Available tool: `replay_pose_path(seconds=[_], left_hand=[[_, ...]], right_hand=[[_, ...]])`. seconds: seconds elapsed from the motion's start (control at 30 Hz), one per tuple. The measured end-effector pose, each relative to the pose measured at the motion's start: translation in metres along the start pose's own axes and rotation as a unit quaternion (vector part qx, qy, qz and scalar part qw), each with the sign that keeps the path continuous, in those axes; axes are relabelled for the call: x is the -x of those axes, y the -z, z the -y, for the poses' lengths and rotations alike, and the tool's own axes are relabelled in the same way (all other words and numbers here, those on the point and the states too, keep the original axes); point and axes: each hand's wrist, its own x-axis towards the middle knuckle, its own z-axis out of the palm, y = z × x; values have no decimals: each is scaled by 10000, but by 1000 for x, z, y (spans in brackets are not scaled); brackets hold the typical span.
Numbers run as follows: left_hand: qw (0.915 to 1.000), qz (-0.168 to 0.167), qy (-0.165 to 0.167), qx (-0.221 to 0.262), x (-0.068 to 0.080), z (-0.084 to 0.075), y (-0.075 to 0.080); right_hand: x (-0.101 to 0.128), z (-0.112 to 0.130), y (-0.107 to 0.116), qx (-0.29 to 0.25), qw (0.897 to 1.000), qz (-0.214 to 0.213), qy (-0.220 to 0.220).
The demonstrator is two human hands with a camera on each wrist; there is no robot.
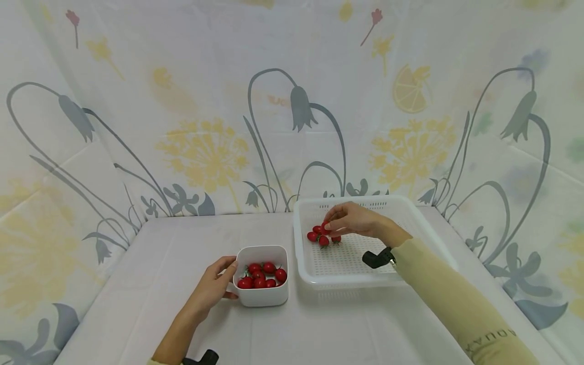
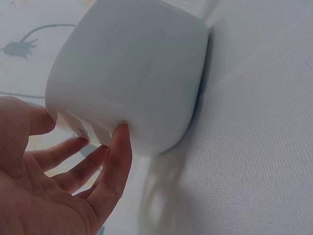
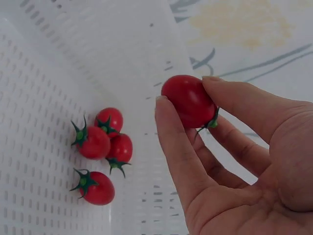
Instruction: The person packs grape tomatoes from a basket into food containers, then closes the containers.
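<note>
Right hand [image 1: 353, 219] pinches a small red cherry tomato [image 3: 188, 100] between thumb and fingers above the white perforated plastic basket [image 1: 438, 223], left hand [image 1: 214, 284] fingers spread against the white square bowl [image 1: 262, 299]; the loose fingertip pinch could let the tomato slip and roll

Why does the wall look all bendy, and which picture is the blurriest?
In the head view the wide lens bows the flowered backdrop at the edges; light is soft, shadows faint. The left wrist view is dimmest, the white bowl so close it fills the frame, grey and shaded. The right wrist view shows the tomato between the fingers sharp, the backdrop behind blurry.
</note>
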Motion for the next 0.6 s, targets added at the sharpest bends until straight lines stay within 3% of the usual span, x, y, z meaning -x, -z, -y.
replay_pose_path(seconds=[0.27, 0.6], left_hand=[[10000, -14, 25, -23, 0, -2, -1], [10000, -2, 8, -18, 0, -1, -1]], right_hand=[[10, 12, -10, 665, 9964, -302, 436], [14, 21, -27, 905, 9914, -535, 776]])
